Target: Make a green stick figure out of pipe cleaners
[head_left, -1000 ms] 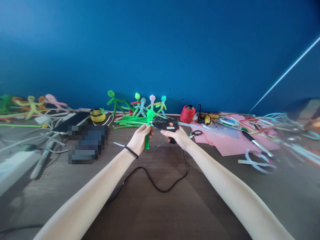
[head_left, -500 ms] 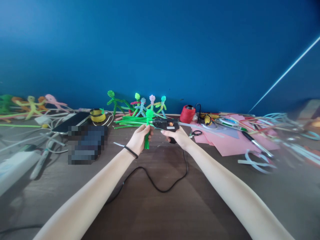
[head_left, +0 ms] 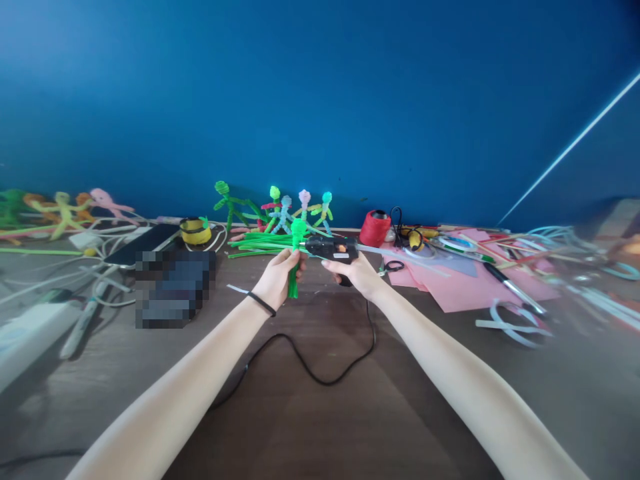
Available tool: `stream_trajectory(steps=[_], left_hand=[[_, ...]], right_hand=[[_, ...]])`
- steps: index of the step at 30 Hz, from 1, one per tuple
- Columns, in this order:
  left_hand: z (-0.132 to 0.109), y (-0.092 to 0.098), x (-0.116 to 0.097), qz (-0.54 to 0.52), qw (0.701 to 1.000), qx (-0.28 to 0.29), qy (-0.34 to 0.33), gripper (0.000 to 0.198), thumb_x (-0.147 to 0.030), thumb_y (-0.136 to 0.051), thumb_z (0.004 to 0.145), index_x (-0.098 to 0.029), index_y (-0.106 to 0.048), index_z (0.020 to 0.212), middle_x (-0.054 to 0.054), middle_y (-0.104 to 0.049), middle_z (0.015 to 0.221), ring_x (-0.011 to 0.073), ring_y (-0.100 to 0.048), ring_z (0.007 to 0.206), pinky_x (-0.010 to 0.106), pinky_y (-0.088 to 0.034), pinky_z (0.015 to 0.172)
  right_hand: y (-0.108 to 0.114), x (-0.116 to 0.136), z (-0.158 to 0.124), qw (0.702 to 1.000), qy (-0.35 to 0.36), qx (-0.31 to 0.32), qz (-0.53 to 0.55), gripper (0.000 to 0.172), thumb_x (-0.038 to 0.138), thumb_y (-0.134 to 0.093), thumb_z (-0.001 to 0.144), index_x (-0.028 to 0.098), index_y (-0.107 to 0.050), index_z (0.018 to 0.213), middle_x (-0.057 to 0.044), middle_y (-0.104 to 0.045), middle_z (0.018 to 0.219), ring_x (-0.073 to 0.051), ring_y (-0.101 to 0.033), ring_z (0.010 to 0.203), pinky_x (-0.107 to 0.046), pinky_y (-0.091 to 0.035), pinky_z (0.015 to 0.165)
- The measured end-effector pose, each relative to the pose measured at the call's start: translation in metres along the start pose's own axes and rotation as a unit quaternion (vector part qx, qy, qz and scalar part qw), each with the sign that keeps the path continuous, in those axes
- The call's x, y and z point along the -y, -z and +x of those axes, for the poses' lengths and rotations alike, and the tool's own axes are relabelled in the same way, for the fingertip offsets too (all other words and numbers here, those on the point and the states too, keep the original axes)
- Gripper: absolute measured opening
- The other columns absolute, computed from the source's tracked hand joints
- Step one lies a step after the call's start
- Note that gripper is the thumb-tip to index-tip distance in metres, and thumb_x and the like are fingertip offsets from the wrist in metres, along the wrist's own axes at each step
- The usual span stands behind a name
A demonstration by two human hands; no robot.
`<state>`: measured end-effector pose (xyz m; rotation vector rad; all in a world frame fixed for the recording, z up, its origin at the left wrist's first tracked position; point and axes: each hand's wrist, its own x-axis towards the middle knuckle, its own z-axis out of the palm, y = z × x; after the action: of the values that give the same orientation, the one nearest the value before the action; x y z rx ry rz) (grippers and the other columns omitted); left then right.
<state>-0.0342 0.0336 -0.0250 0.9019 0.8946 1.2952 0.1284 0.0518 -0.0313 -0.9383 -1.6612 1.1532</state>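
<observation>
My left hand [head_left: 280, 277] is closed around a bright green pipe-cleaner figure [head_left: 299, 230], held upright with its round head above my fingers and a bundle of stems hanging below. In my right hand [head_left: 357, 272] is a black glue gun [head_left: 333, 249], its nozzle pointing left at the figure's neck. Whether the tip touches the figure I cannot tell. A clear glue stick [head_left: 395, 252] juts from the gun's back. Behind my left hand lie loose green pipe cleaners [head_left: 253, 243].
Several pipe-cleaner dolls [head_left: 285, 213] stand against the blue wall. A red thread spool [head_left: 375, 228], scissors [head_left: 394, 266] and pink paper [head_left: 460, 287] lie to the right. Phones [head_left: 145, 245] and white cables are at left. The gun's black cord [head_left: 325, 383] curves across the table.
The green figure's head has tilted very slightly to the left. Both hands and the glue gun are otherwise in the same place.
</observation>
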Motion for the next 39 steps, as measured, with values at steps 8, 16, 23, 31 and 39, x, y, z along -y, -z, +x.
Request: stream_trajectory(steps=[8,16,23,31,39], left_hand=[[-0.002,0.0,-0.003,0.002,1.0,0.014,0.003,0.013,-0.024,-0.057,0.071,-0.012,-0.054,0.067,-0.002,-0.048,0.054,0.0043,-0.042,0.044,0.015,-0.032,0.041],[-0.004,-0.001,-0.008,-0.011,0.999,0.044,0.002,0.012,-0.024,-0.053,0.073,-0.013,-0.051,0.069,-0.003,-0.046,0.055,0.0038,-0.038,0.04,0.016,-0.029,0.037],[-0.002,0.001,-0.012,-0.019,0.999,0.037,-0.01,0.012,-0.023,-0.051,0.075,-0.012,-0.051,0.068,-0.003,-0.044,0.053,0.0032,-0.037,0.037,0.016,-0.028,0.036],[0.007,0.013,-0.013,-0.026,0.998,0.031,-0.039,0.011,-0.023,-0.051,0.074,-0.013,-0.053,0.07,-0.003,-0.045,0.053,0.0035,-0.037,0.037,0.016,-0.027,0.036],[0.01,0.018,-0.021,-0.02,0.998,0.001,-0.06,0.012,-0.025,-0.054,0.072,-0.014,-0.052,0.069,-0.004,-0.045,0.051,0.0034,-0.036,0.036,0.016,-0.027,0.035]], right_hand=[[0.001,-0.01,0.004,0.998,-0.043,-0.014,0.033,0.018,0.03,-0.061,0.067,0.015,-0.052,0.061,0.003,-0.052,0.052,-0.008,-0.045,0.042,-0.023,-0.037,0.048],[-0.001,-0.013,0.008,0.954,-0.244,-0.016,0.172,0.017,0.024,-0.049,0.077,0.011,-0.052,0.067,-0.002,-0.056,0.052,-0.01,-0.051,0.04,-0.023,-0.041,0.043],[0.004,-0.008,0.005,0.964,-0.258,0.025,0.062,0.039,0.043,-0.043,0.079,0.011,-0.058,0.062,-0.006,-0.058,0.049,-0.011,-0.048,0.035,-0.023,-0.037,0.034],[0.009,-0.01,0.002,0.93,-0.182,0.115,-0.297,0.059,0.061,-0.027,0.077,0.017,-0.057,0.052,-0.003,-0.05,0.042,-0.014,-0.048,0.042,-0.027,-0.036,0.047],[0.009,-0.005,-0.003,0.834,-0.163,0.065,-0.523,0.054,0.056,-0.029,0.079,0.015,-0.063,0.069,-0.016,-0.063,0.077,-0.028,-0.059,0.076,-0.034,-0.04,0.061]])
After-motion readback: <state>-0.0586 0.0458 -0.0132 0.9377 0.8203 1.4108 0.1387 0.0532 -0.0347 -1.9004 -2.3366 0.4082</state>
